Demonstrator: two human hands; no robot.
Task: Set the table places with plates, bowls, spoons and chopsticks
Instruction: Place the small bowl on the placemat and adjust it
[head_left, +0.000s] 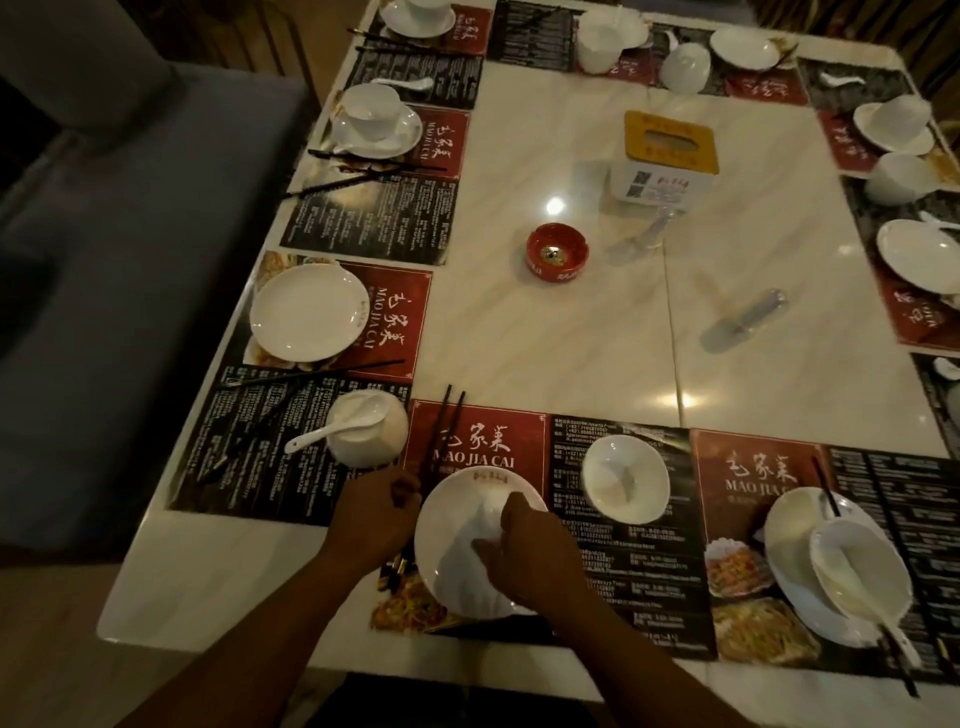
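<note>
The fingers (408, 491) of the left hand (376, 512) are curled tight round a pair of dark chopsticks (448, 426), gripping them about mid-length. Their tips point away from me and slightly right, and the butt ends stick out below the wrist. The right hand (530, 553) lies over the right side of the white plate (457, 571), fingers bent and thumb in the well. I read that as a grip on the rim, though the hand covers the rim, so I cannot see whether fingertips hook under it.

The relation that matters is that the chopsticks' long axis runs along the plate's left edge, just beside it and perhaps touching. The left hand is the nearer one, and I judge it only needs to lay them down parallel to that edge on the red placemat (519, 431).

Further out, an empty bowl (625, 480) stands to the right of the plate, near the right hand. I see no spoon for this place. A second bowl (374, 441), holding a spoon (332, 428), belongs to the left-hand setting. The places at the far side of the bench (571, 338) are blurred, and the right-edge settings are cut off.
</note>
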